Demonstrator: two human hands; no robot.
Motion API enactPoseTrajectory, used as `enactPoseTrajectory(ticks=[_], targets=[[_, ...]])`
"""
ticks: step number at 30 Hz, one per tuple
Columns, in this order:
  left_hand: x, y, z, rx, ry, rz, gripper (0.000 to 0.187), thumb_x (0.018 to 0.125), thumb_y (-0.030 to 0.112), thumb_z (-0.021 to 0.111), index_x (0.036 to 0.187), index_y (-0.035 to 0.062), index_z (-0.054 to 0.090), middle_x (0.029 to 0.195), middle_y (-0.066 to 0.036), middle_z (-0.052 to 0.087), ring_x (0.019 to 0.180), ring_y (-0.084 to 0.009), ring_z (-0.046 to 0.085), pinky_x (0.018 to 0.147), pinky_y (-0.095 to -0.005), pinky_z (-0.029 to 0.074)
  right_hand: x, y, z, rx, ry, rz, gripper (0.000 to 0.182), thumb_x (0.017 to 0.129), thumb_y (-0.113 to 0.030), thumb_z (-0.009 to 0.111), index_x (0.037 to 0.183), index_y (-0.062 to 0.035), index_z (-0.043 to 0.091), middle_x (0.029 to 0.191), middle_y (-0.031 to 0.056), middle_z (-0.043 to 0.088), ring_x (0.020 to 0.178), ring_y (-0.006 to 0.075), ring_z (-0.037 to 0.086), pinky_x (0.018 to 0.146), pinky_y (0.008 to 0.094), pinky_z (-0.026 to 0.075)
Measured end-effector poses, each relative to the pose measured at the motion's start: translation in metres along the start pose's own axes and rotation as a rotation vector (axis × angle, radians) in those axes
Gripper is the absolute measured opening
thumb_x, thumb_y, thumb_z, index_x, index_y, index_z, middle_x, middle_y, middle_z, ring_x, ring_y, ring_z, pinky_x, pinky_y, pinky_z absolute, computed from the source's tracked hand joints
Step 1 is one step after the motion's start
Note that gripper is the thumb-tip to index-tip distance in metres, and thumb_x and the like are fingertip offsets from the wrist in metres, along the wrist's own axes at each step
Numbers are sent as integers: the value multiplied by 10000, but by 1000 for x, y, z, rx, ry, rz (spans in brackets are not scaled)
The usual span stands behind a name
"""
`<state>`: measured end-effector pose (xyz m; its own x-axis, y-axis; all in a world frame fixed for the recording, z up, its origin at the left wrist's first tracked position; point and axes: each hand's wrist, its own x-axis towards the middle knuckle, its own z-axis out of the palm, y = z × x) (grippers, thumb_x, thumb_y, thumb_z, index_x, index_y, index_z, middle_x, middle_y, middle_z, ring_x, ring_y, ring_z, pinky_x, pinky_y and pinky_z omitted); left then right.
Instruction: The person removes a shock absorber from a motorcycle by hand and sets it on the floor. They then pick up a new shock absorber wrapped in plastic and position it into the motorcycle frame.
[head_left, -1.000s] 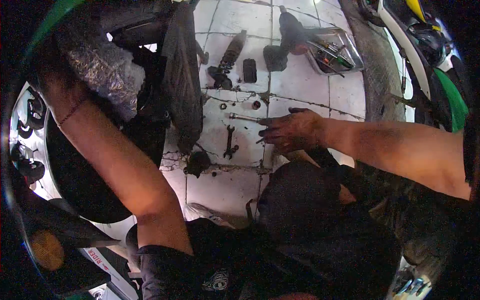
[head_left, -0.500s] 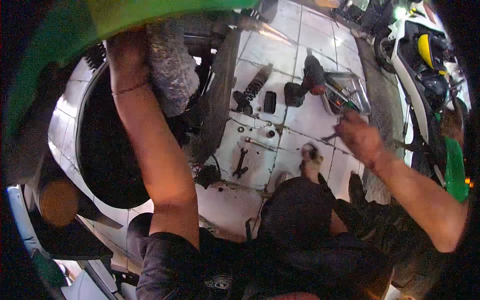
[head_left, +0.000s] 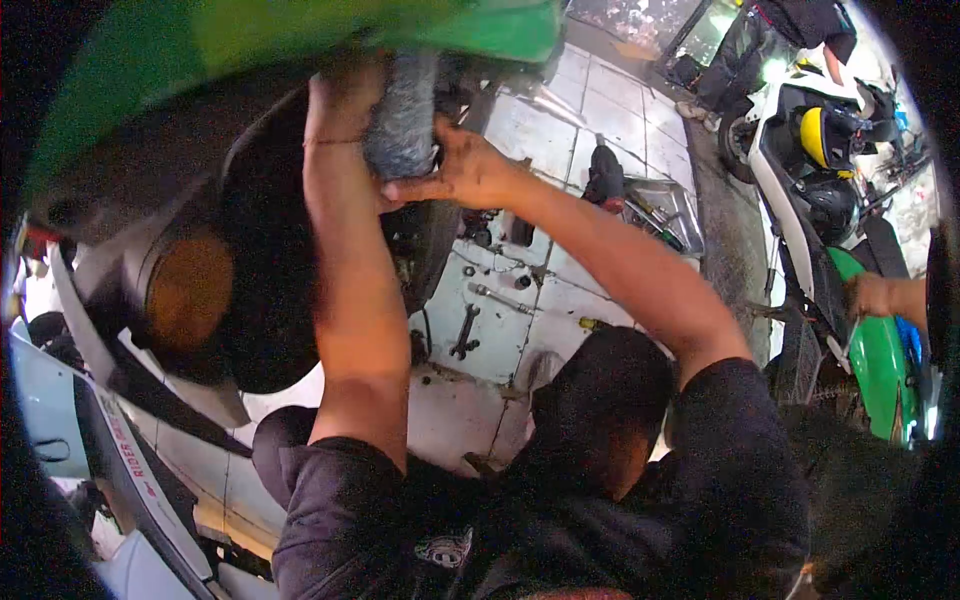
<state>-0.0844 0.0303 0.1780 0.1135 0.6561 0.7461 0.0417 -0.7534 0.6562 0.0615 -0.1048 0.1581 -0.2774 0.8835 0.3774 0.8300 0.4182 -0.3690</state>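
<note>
Under the green bodywork [head_left: 480, 35] of a motorcycle, both of my hands are raised at a rough grey part [head_left: 400, 125] beside the black wheel. My left hand [head_left: 345, 95] is along the left side of this part; its fingers are hidden. My right hand [head_left: 460, 170] is at the part's lower right end, fingers and thumb curled in. Whatever lies between them is hidden. On the tiles below lie an open-ended wrench [head_left: 466, 330], a socket extension [head_left: 502, 298], small nuts and a yellow-handled tool [head_left: 592, 324].
A cordless drill [head_left: 604, 180] and a tray of tools [head_left: 660, 220] are on the floor to the right. Another motorcycle [head_left: 790, 150] with a yellow part stands beyond, with another person's hand [head_left: 880, 297] near it. An orange round lamp [head_left: 190, 290] is at left.
My right hand has moved from above the tool tray up and left to the grey part. My left hand has stayed at that part. The view has shifted slightly.
</note>
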Motion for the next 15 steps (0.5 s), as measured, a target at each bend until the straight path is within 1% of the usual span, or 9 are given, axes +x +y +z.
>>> enactPoseTrajectory(ticks=[2,3,4,6,7,8,10,14,15], targets=[[0,7,0,-5,-8,10,603,839,358,608,1338,115,371,1354,-147,394,1231,-242,383,1047,-343,284,7,-3,13,569,-207,-2,576,707,-475,724,1106,-80,595,993,76,632,1017,194,548,955,292,359],[0,9,1,-8,-12,15,591,844,347,600,1335,107,374,1350,-144,396,1226,-239,386,1042,-343,288,11,11,35,523,-126,-99,510,711,-460,722,1082,-123,624,901,47,635,908,199,552,904,321,360],[1,12,0,-14,-19,16,579,850,337,593,1332,98,377,1347,-140,399,1220,-235,389,1038,-342,293,18,14,38,528,-129,-96,510,711,-460,722,1082,-123,624,901,47,635,908,199,552,904,321,360],[3,17,-2,-17,-32,21,555,862,316,578,1325,81,382,1340,-134,404,1208,-228,394,1028,-340,302,24,16,46,-183,-386,100,393,774,-537,602,945,-193,686,908,15,655,802,184,600,781,295,447],[3,20,-3,-19,-42,21,544,867,306,570,1322,73,385,1337,-130,407,1202,-225,397,1024,-340,306,16,19,47,-148,-196,-111,247,794,-542,560,839,-342,698,776,-32,635,740,136,579,754,281,409],[4,22,-5,-20,-51,23,532,873,295,562,1319,65,387,1333,-127,409,1196,-221,400,1019,-339,311,10,19,54,-135,-198,-103,247,794,-542,560,839,-342,698,776,-32,635,740,136,579,754,281,409],[9,26,-11,-30,-67,32,509,885,274,547,1313,48,393,1326,-120,415,1184,-214,406,1010,-337,320,2,5,57,-266,34,-310,179,805,-454,548,881,-335,659,871,43,637,768,159,536,773,360,340],[18,33,-22,-61,-118,40,464,907,232,517,1301,14,403,1312,-107,425,1161,-200,418,991,-334,338,12,-20,67,-72,-173,-139,243,850,-387,431,952,-388,651,804,50,645,781,151,561,800,376,337],[18,34,-21,-58,-129,45,453,913,222,510,1298,5,406,1309,-103,428,1155,-196,420,987,-333,342,18,-11,74,-360,-92,-199,266,854,-332,420,991,-410,635,762,42,648,744,161,574,800,370,343]])
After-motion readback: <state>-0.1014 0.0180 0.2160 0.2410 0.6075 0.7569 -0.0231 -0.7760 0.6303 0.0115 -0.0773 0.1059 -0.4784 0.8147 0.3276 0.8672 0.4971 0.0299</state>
